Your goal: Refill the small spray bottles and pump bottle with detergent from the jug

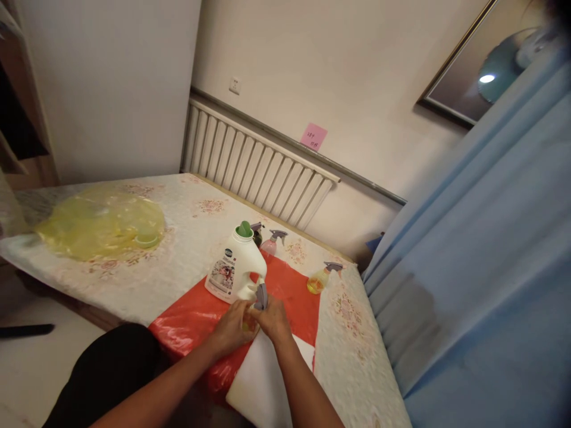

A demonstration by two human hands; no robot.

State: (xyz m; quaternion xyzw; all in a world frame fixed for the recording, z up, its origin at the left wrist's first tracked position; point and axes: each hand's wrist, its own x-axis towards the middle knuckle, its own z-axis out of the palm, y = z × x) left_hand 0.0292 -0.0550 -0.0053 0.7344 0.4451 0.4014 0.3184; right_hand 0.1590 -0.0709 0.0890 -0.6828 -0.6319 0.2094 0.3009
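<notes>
Both my hands meet over a small yellowish spray bottle on a red plastic sheet [285, 291]. My left hand [232, 329] wraps the bottle's body [246, 326]. My right hand [273, 319] grips its grey trigger head [261, 295]. Just behind them stands a large white detergent jug [235, 267] with a green cap. A dark spray bottle [257, 233] and a pink one [272, 242] stand behind the jug. A yellow spray bottle [322, 278] lies to the right.
The bed [187, 226] has a floral cover. A yellow plastic bag [102, 221] lies at its far left. A white radiator [254, 163] runs along the wall. Blue curtain [482, 285] hangs at the right. A white sheet [263, 380] lies under my right forearm.
</notes>
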